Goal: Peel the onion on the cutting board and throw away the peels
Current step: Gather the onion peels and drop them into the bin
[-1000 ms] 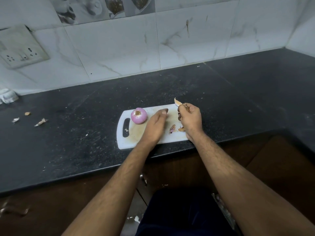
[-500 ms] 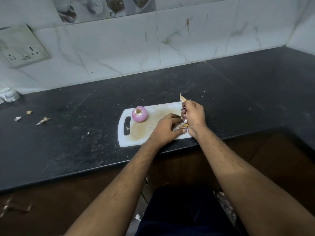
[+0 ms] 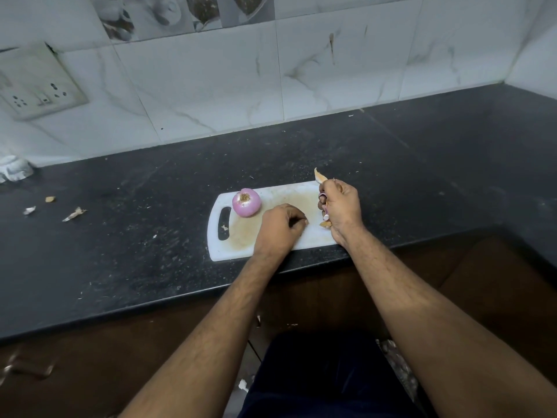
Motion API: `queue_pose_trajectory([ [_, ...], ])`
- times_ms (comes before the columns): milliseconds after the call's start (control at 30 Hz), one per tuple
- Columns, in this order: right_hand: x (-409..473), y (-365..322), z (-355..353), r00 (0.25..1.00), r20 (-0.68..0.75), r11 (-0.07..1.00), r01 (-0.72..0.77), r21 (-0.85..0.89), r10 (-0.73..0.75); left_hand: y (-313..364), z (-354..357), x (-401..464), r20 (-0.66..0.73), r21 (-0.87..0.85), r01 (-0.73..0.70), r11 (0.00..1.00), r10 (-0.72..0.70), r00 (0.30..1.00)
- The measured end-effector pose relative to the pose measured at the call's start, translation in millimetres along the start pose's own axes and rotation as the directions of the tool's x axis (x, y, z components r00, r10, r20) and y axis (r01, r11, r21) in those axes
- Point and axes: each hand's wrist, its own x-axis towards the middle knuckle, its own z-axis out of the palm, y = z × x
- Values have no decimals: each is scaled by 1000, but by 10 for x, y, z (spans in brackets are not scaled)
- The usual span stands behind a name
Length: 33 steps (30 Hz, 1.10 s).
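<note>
Since 0.5 s ago: left hand [image 3: 280, 226] pulled back from right hand [image 3: 342, 206], fingers curled on white plastic cutting board [image 3: 271, 247]; pinch contents unclear. Right fingers clench papery peels [image 3: 319, 176]. Smooth round purple onion [image 3: 246, 202] at board's 10 o'clock. Speckled black surface [image 3: 135, 236].

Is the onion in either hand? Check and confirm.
No, the onion sits alone on the cutting board, clear of both hands.
</note>
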Motion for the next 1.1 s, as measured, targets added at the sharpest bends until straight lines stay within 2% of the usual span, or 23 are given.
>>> queue_pose_trajectory([
  [100,-4,-10,5,1000,7,1000,-4,-12,4,-32,-63,-56,72,-5,-71,997,71,995],
  [233,7,-2,-6,1000,8,1000,8,-12,-7,-90,-66,-103,171,100,-237,966,218,961],
  [400,6,-4,2,1000,19,1000,3,-18,-2,-132,-97,-137,374,195,-365,911,275,886],
  [500,8,0,3,1000,20,1000,17,-13,-17,-127,-133,-126,438,236,-403,884,274,856],
  [1100,-2,18,7,999,17,997,40,-66,-39,7,-248,-136,395,437,-419,796,249,885],
])
